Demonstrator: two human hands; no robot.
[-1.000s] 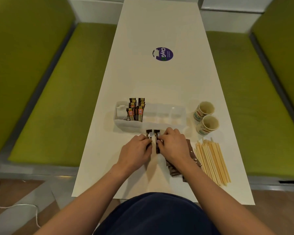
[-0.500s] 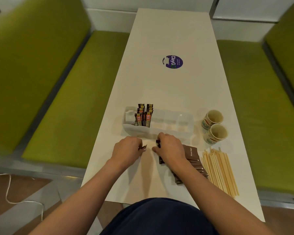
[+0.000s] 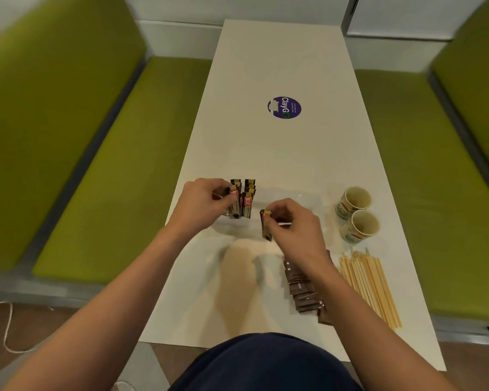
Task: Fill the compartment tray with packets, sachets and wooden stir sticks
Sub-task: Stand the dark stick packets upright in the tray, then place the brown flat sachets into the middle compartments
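Note:
A clear compartment tray [image 3: 308, 199] lies across the white table, with dark coffee sachets [image 3: 249, 193] standing upright in a left compartment. My left hand [image 3: 202, 204] is over the tray's left end, fingers closed on a sachet among those standing there. My right hand [image 3: 292, 224] hovers at the tray's near wall, pinching a dark sachet [image 3: 266, 227] that hangs down from its fingers. A fanned pile of brown packets [image 3: 304, 289] lies on the table under my right forearm. Wooden stir sticks [image 3: 370, 286] lie in a bundle to the right of the packets.
Two paper cups [image 3: 356, 213] stand to the right of the tray. A round purple sticker [image 3: 284, 107] is on the table farther away. Green benches [image 3: 119, 165] flank the table on both sides. The table's near edge is close to my body.
Both hands rose from the table in front of the tray. The left went to the tray's left compartment with a sachet, the right lifted its sachet to the tray's near wall. The camera shifted.

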